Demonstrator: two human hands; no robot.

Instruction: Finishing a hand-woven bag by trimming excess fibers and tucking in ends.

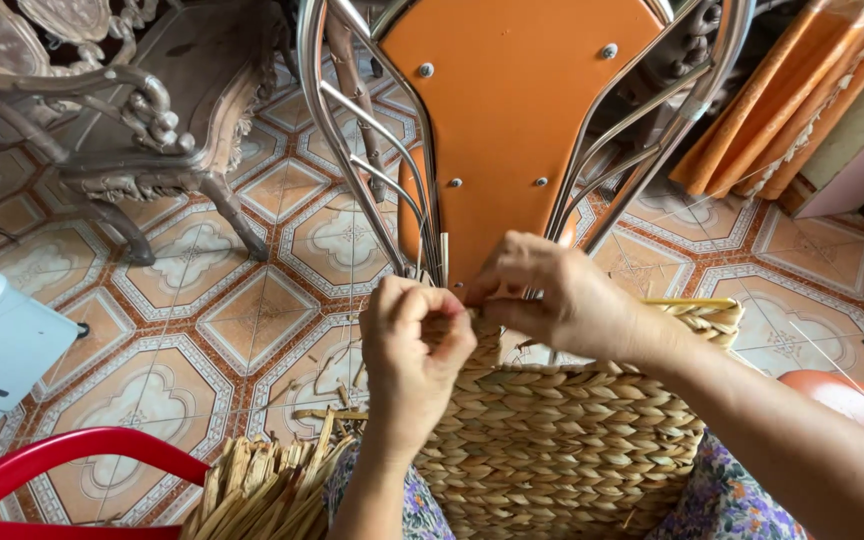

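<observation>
— What are the hands doing?
— Both are pinching at the rim of the basket (562,440), which is lying across the lap. The left hand (414,345) is curling tight around a strand; the right hand (552,295) is gripping the rim beside it.
— Anything nearby?
— Loose straw (262,485) is lying left; a chair (512,110) is standing ahead.

A home — patterned floor tiles (252,320), a carved wooden chair (142,120), orange curtains (782,100).
</observation>
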